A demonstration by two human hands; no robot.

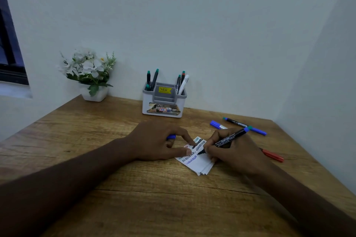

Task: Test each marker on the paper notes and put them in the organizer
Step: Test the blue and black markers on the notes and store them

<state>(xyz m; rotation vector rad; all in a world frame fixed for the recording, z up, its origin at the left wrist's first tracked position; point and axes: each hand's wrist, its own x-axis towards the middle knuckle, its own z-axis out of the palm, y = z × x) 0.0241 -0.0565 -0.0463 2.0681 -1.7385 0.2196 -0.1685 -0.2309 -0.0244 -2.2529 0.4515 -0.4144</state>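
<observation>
A small stack of white paper notes (200, 164) lies on the wooden desk (134, 198), covered with scribbles in several colours. My right hand (233, 152) grips a black marker (227, 139) with a blue end, its tip touching the notes. My left hand (159, 142) presses the notes' left edge with fingertips and holds a blue cap (171, 137) under the fingers. The grey and white organizer (163, 100) stands at the back against the wall with several markers upright in it.
Three loose markers lie right of the notes: a blue-capped one (216, 124), a black one with a blue end (244, 126), and a red one (273, 156). A white flower pot (92, 75) stands at the back left. Walls close the back and right.
</observation>
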